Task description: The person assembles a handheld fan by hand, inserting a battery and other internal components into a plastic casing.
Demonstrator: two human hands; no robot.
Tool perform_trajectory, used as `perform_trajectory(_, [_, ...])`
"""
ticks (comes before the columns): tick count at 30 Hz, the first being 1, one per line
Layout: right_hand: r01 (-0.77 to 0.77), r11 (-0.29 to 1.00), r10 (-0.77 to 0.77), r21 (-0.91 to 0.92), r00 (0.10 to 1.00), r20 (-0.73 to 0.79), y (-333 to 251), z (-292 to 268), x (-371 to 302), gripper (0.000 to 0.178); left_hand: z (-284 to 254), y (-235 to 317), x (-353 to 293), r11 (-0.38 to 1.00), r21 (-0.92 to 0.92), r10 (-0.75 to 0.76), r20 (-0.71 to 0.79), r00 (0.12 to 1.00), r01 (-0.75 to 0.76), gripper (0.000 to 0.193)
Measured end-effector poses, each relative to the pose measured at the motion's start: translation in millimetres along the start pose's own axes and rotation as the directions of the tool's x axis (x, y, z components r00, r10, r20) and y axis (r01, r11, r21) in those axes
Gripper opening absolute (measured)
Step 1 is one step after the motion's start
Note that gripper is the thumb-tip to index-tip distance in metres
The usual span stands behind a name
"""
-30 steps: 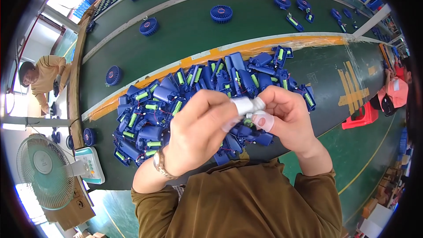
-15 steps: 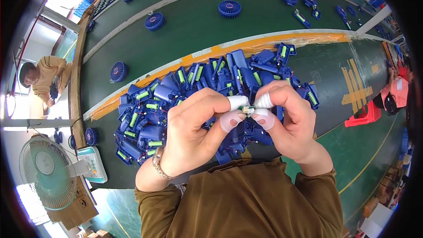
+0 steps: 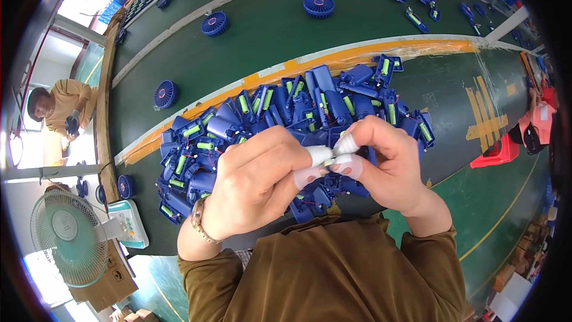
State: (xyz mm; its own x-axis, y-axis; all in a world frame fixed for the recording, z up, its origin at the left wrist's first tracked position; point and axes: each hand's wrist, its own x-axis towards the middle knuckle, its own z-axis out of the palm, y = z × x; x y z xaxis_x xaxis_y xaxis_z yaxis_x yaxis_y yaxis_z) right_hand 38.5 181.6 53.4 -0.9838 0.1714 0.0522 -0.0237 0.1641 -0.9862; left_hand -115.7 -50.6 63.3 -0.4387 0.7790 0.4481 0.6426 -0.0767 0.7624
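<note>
In front of my chest, above a heap of parts, my left hand [image 3: 253,173] and my right hand [image 3: 390,167] meet fingertip to fingertip. Both are closed in a pinch, with white tape around several fingertips. Between them is a tiny pale green-and-white part [image 3: 329,162], mostly covered by the fingers; its exact kind cannot be made out. Below and beyond the hands lies the heap of blue plastic housings [image 3: 220,129], many holding light green battery cells [image 3: 349,105] and thin wires.
Past an orange-taped rail [image 3: 280,76] runs a green conveyor belt [image 3: 256,33] carrying round blue fan heads [image 3: 319,6]. At left stand a standing fan [image 3: 65,226], a white-and-teal device [image 3: 132,226] and a co-worker [image 3: 62,104]. A red stool [image 3: 500,152] sits at right.
My left hand has turned and shifted slightly left and down, its fingers covering more of the small part. Fan heads appear slightly further right in the view.
</note>
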Motion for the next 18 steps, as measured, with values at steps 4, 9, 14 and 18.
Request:
perform_trajectory(4, [-0.017,0.996,0.01,0.092,0.997,0.074,14.9,10.0,7.4,0.017,0.1,-17.7,-12.7,0.999,-0.013,-0.051,0.073,0.996,0.052,0.016])
perform_trajectory(9, [-0.055,0.993,0.045,0.104,0.995,0.094,46.8,-39.1,33.4,0.018,26.4,-36.7,38.5,0.984,0.007,-0.177,0.165,0.97,0.178,0.012])
perform_trajectory(14, [0.186,0.941,-0.263,-0.281,0.926,-0.269,138.9,-146.0,101.2,0.026,41.0,-134.8,127.7,0.902,0.027,-0.431,0.012,0.902,0.43,0.013])
perform_trajectory(18, [0.126,0.683,-0.186,-0.72,0.983,-0.005,228.5,-287.0,84.5,0.04,57.5,-207.7,204.7,0.916,0.322,-0.265,0.033,0.964,0.241,0.015])
